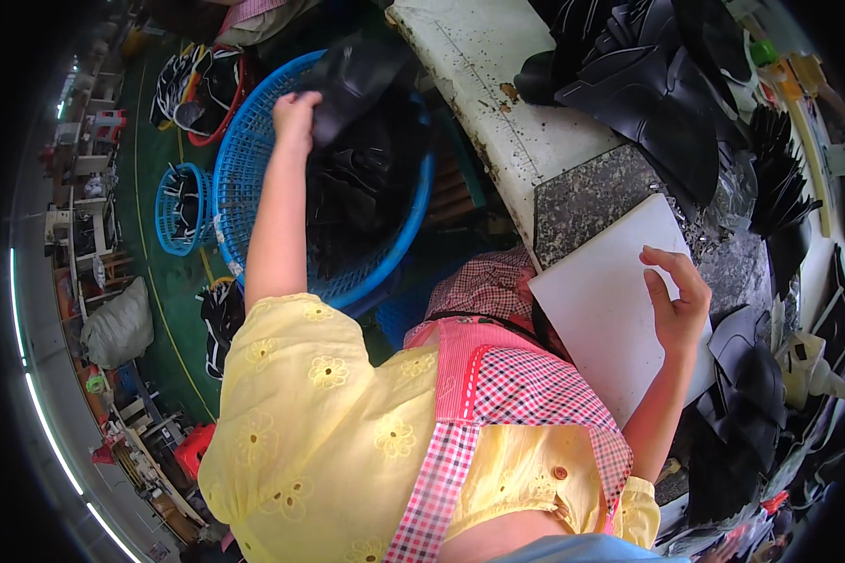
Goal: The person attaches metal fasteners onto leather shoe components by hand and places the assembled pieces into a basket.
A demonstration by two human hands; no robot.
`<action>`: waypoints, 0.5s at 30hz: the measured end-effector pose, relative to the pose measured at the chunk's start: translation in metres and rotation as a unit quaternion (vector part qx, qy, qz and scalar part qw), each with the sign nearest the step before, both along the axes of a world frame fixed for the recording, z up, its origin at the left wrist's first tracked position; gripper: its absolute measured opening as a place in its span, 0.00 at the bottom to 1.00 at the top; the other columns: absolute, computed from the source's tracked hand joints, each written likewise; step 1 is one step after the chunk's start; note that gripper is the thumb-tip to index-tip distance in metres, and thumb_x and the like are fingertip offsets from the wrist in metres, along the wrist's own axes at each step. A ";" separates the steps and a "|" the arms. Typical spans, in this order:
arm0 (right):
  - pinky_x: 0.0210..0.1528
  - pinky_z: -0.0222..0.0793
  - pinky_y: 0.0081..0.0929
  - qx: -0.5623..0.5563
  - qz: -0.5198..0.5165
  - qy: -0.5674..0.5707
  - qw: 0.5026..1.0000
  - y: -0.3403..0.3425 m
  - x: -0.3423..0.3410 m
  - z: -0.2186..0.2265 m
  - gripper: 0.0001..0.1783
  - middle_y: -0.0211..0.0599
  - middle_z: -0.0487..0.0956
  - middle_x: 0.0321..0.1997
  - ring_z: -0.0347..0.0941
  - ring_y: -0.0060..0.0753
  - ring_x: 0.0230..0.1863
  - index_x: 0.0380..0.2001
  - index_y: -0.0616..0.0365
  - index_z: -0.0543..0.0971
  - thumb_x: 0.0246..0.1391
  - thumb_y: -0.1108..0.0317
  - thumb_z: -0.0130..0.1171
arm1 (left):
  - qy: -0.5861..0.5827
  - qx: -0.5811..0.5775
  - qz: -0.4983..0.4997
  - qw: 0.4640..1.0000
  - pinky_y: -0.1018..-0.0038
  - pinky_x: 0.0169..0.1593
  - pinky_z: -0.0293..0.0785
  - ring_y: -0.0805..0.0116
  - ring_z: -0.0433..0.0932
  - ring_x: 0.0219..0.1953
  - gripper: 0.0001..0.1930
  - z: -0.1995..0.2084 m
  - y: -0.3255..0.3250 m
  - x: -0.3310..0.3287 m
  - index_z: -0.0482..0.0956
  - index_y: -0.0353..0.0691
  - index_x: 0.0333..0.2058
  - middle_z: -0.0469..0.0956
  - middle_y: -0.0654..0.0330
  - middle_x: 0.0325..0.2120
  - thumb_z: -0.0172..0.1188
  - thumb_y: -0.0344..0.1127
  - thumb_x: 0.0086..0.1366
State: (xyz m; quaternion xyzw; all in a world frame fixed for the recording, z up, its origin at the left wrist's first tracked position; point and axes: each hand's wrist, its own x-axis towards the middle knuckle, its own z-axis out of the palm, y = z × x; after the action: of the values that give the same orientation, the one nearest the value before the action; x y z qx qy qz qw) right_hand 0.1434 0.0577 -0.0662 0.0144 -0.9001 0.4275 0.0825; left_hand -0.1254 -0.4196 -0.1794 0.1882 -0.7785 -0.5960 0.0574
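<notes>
My left hand [296, 120] reaches out over a big blue plastic basket [230, 178], its fingers closed on the edge of a black leather-like piece [359, 80] that is slightly smeared by motion. More dark pieces [352, 178] lie heaped inside this basket. Over a white board [596, 300] on the worktable, my right hand [678, 298] is raised with thumb and forefinger apart and nothing between them. The board rests partly on a speckled dark slab [591, 197].
Black cut pieces [638, 94] pile up at the table's far side, with more [746, 385] right of the board. A white, spouted object [812, 371] is near them. Left on the green floor stand a smaller blue basket [162, 211] and a red one [244, 94]. A grey sack [120, 324] sits farther left.
</notes>
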 end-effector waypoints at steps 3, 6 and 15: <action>0.38 0.66 0.23 0.007 -0.032 -0.010 0.999 0.009 0.007 -0.004 0.11 0.37 0.77 0.30 0.73 0.31 0.34 0.31 0.61 0.77 0.39 0.80 0.56 | -0.035 -0.492 -0.018 0.870 0.60 0.54 0.57 0.48 0.61 0.52 0.41 0.014 0.068 0.023 0.52 0.38 0.55 0.63 0.41 0.49 0.64 0.36 0.44; 0.38 0.66 0.23 0.018 -0.054 -0.028 0.998 0.013 0.012 -0.008 0.11 0.37 0.77 0.30 0.73 0.32 0.34 0.31 0.61 0.77 0.39 0.79 0.56 | 0.169 -0.593 -0.114 0.779 0.57 0.55 0.53 0.48 0.51 0.58 0.39 0.032 0.111 0.035 0.56 0.45 0.55 0.56 0.43 0.54 0.64 0.44 0.45; 0.46 0.62 0.33 0.128 -0.042 0.078 0.988 0.013 0.012 -0.039 0.15 0.35 0.74 0.42 0.67 0.40 0.47 0.32 0.57 0.76 0.33 0.75 0.60 | -0.170 -0.647 -0.404 0.624 0.41 0.52 0.52 0.52 0.47 0.61 0.45 -0.001 0.109 0.078 0.45 0.67 0.59 0.40 0.61 0.62 0.61 0.29 0.47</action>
State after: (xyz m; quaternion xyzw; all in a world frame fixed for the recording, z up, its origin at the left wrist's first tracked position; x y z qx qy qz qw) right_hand 0.1551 0.0711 -0.1050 0.0202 -0.9381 0.3022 0.1678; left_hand -0.0471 -0.3106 -0.1808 -0.1328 -0.9570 0.1411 -0.2157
